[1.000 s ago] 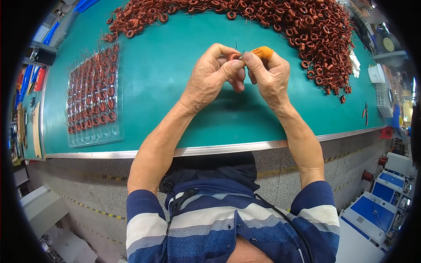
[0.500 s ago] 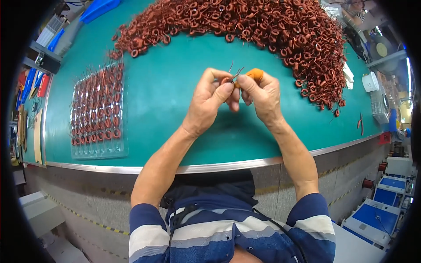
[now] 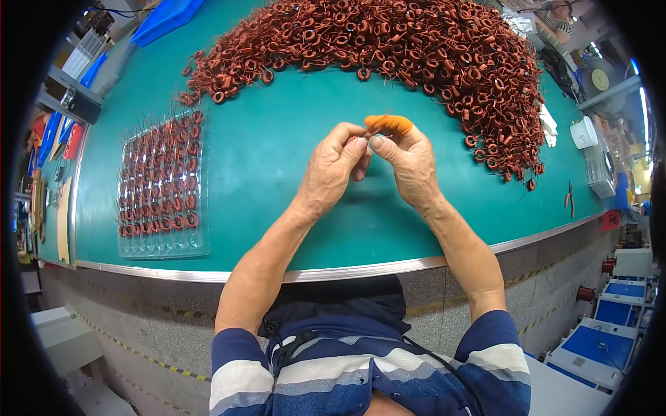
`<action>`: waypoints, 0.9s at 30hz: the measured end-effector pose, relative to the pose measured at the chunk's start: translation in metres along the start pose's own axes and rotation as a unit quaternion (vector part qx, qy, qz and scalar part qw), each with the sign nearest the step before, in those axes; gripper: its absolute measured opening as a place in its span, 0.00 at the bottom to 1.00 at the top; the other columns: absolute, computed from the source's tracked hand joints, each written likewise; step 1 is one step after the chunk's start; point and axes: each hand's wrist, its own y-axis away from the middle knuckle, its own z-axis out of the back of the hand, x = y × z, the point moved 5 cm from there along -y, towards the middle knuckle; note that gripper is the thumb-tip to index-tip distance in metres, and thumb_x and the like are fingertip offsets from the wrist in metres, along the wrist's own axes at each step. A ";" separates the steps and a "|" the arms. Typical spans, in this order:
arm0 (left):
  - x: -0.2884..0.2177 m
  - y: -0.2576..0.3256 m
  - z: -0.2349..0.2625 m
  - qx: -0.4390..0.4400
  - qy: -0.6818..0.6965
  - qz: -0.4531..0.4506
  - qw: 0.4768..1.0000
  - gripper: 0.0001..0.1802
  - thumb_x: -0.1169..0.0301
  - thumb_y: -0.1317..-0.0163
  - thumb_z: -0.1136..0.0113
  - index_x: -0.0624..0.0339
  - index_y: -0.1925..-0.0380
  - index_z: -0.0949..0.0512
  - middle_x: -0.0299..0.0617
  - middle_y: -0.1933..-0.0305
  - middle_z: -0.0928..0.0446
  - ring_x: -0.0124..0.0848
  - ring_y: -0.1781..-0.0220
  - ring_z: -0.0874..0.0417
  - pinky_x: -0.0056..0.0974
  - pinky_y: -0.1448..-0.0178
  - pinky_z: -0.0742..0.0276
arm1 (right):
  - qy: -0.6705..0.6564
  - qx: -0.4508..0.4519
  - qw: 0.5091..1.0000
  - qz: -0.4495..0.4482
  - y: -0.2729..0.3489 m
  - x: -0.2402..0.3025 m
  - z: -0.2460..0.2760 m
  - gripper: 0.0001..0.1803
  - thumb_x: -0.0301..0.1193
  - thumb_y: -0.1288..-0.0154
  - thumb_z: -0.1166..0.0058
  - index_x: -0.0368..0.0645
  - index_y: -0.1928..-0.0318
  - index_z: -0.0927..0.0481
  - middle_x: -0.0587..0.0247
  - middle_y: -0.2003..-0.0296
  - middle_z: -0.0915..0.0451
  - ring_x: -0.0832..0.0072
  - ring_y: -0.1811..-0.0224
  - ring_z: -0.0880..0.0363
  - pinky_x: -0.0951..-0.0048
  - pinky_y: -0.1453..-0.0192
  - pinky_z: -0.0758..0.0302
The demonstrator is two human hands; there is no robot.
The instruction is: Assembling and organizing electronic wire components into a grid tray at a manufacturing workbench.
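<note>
Over the middle of the green tabletop, my left hand [image 3: 326,166] pinches a small red toroidal coil [image 3: 354,139] between thumb and fingers, which mostly cover it. Right beside it, my right hand [image 3: 415,166] is closed at the coil's wire leads, thumb against the index finger. An orange finger cot [image 3: 390,125] covers that index finger. A thin lead sticks up past the cot; the exact grip on the leads is partly hidden. To the left lies a clear plastic tray [image 3: 166,248] with rows of similar coils, their leads pointing up.
A large pile of red coils [image 3: 416,48] curves across the back and right of the table [image 3: 277,118]. Red-handled pliers [image 3: 569,200] lie near the right edge. A white tub [image 3: 584,132] stands at the far right, a blue bin [image 3: 165,19] at the back left.
Both hands have shifted slightly and drawn closer together. My right index finger now lies across the leads above the coil, where they stood up visibly before. The whole view has moved a little.
</note>
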 end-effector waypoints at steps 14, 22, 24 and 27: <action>0.006 0.010 0.001 -0.080 -0.152 -0.043 0.984 0.13 0.69 0.31 0.52 0.61 0.49 0.33 0.39 0.77 0.27 0.28 0.78 0.28 0.35 0.72 0.30 | 0.161 -0.073 0.984 -0.017 -0.001 -0.008 0.007 0.10 0.32 0.37 0.41 0.37 0.62 0.17 0.71 0.70 0.21 0.86 0.69 0.29 0.83 0.64 0.32; -0.054 0.051 0.013 -0.071 -0.130 -0.082 0.986 0.08 0.71 0.31 0.49 0.63 0.57 0.25 0.38 0.76 0.25 0.23 0.75 0.24 0.31 0.70 0.26 | 0.063 -0.069 0.995 -0.021 -0.007 -0.022 0.042 0.20 0.41 0.25 0.55 0.36 0.47 0.24 0.69 0.64 0.25 0.84 0.69 0.27 0.84 0.68 0.31; -0.073 0.092 0.056 -0.094 -0.164 -0.087 0.978 0.07 0.74 0.33 0.45 0.63 0.58 0.24 0.38 0.70 0.22 0.23 0.70 0.20 0.28 0.66 0.23 | 0.091 -0.067 0.993 -0.025 -0.006 -0.027 0.036 0.20 0.41 0.25 0.56 0.36 0.48 0.24 0.70 0.66 0.25 0.86 0.71 0.29 0.86 0.70 0.33; -0.096 0.160 0.155 -0.216 -0.239 -0.135 0.937 0.05 0.81 0.37 0.43 0.62 0.62 0.21 0.42 0.63 0.19 0.29 0.66 0.16 0.31 0.59 0.17 | 0.170 -0.055 0.984 -0.021 -0.007 -0.028 0.025 0.21 0.42 0.24 0.58 0.36 0.50 0.22 0.72 0.70 0.26 0.87 0.74 0.31 0.85 0.73 0.35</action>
